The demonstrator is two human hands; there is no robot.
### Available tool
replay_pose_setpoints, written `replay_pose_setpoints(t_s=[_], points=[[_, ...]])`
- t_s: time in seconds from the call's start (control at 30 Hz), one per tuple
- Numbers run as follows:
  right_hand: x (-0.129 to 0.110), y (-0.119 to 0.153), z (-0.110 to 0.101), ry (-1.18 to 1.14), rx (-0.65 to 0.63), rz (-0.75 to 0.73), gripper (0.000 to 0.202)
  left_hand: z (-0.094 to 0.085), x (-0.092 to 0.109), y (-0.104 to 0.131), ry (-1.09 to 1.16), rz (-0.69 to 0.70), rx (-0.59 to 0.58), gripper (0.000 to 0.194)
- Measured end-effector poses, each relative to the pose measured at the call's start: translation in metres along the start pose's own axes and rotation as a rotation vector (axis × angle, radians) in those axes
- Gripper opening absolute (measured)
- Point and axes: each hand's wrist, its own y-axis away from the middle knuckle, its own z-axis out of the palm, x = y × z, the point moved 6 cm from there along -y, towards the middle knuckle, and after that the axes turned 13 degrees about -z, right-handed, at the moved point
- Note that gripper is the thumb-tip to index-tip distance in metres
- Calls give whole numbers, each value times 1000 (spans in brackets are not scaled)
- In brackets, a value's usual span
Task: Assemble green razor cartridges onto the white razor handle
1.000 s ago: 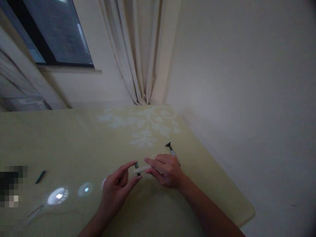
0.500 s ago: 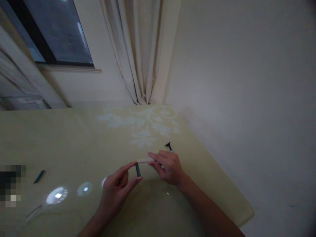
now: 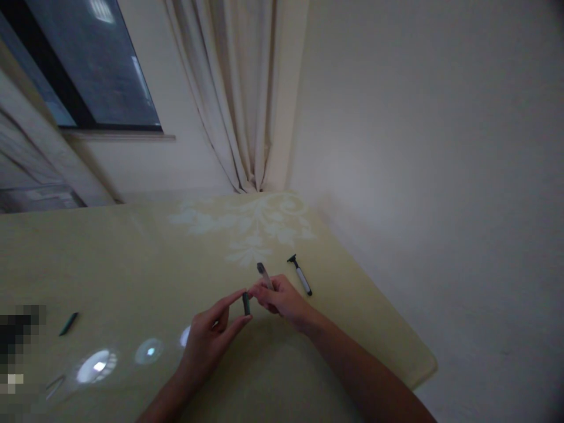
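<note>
My left hand (image 3: 205, 332) pinches a small dark razor cartridge (image 3: 246, 304) with a green strip, upright between thumb and fingertip. To its right, my right hand (image 3: 282, 299) is closed around a slim pale stick (image 3: 267, 277) with a dark tip that looks like a small brush. That tip points up and away from the cartridge. Fingertips of the right hand are close to the cartridge's upper end; whether they touch it I cannot tell. Just beyond the right hand lies a razor handle (image 3: 303, 279), grey and black, on the table.
Another dark green cartridge (image 3: 69, 324) lies on the left of the glossy table (image 3: 132, 252). A thin bent piece (image 3: 55, 386) is near the lower left, beside a blurred-out dark patch. A wall borders the table's right edge; a curtain (image 3: 233, 106) hangs behind.
My right hand has turned, so the stick that reached across to the cartridge now points upward with its dark tip showing. More of the razor handle shows. My left hand keeps its pinch.
</note>
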Motion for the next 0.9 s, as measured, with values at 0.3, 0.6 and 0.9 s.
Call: replay_pose_setpoints(t_s=[0.3,0.6,0.9], points=[[10,-1,7,-66,-4,77,48,5,2,0,33,63,-4,51],[-17,-11,-92,576,314,72,26,0,3,-4,69,142,21,26],[3,-10,-105,992,257,222,12,11,0,-6,27,152,-62,28]])
